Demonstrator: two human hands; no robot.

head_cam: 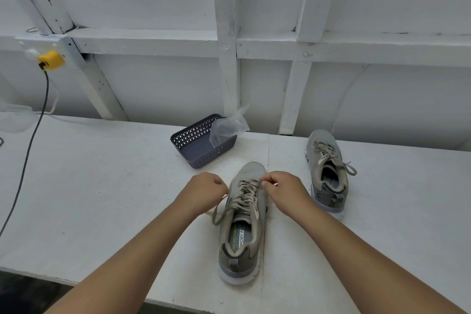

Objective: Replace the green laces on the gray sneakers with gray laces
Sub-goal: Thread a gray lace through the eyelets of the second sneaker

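Observation:
A gray sneaker (243, 222) stands in the middle of the white table (102, 186), toe pointing away from me, with an olive-gray lace (243, 196) threaded through its eyelets. My left hand (204, 190) is curled at the shoe's left side and pinches a loose lace end that trails down to the left. My right hand (281, 188) is curled at the upper right of the lacing and pinches the lace near the top eyelets. A second gray sneaker (327, 171) stands further right, laced, with loose ends hanging.
A dark blue perforated basket (201, 145) holding a clear plastic bag (229, 126) sits behind the near shoe. A yellow plug (51, 60) and dark cable (28, 150) run down at the left. The white wall with beams rises behind the table.

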